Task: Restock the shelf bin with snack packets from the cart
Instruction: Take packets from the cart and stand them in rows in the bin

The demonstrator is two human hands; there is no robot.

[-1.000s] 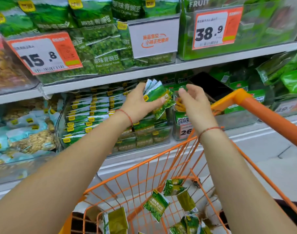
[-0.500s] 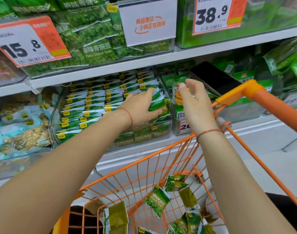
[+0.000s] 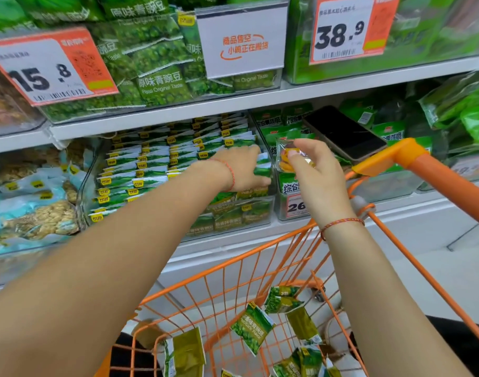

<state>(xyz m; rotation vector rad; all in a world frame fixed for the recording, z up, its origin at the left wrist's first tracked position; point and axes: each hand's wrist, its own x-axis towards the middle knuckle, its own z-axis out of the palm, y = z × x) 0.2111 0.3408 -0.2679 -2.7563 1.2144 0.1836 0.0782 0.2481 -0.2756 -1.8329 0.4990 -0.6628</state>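
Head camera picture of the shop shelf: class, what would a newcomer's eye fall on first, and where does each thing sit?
The two bare forearms reaching in: the left hand presses into the clear shelf bin of green snack packets at centre. Below, the orange cart holds a few loose packets. Upper left hangs a big price tag reading 15.8.

Black phone lies near price tag 38.9.

Left fingers buried among bin's packets.
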